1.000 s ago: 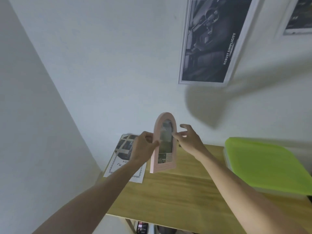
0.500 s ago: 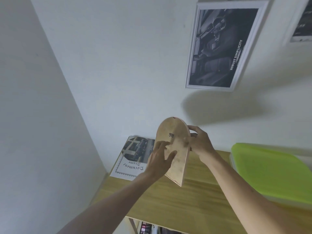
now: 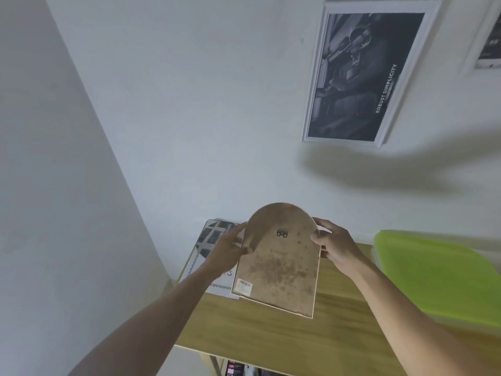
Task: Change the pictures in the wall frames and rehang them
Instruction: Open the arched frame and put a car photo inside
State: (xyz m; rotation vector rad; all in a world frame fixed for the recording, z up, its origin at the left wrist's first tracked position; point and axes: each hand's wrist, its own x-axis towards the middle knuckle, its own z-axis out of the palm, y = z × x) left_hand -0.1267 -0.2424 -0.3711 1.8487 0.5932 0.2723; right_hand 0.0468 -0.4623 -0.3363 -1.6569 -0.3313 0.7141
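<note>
I hold an arched pink frame (image 3: pixel 279 264) above the wooden table, its stained brown backing board facing me, with a small metal hanger near the top and a barcode sticker at the lower left. My left hand (image 3: pixel 227 251) grips its left edge. My right hand (image 3: pixel 334 246) grips its right edge. The picture side is hidden. A white-framed dark poster (image 3: pixel 366 74) hangs on the wall at the upper right, and part of another wall frame (image 3: pixel 490 39) shows at the right edge.
The wooden table (image 3: pixel 271 332) stands against the white wall. A document frame sheet (image 3: pixel 208 240) lies at its back left, partly behind the frame. A lime green lidded box (image 3: pixel 433 272) sits at the right. A side wall closes the left.
The arched frame has been turned around from its picture side to its back. It now faces me flat, with both hands on its side edges. The view has tilted down slightly.
</note>
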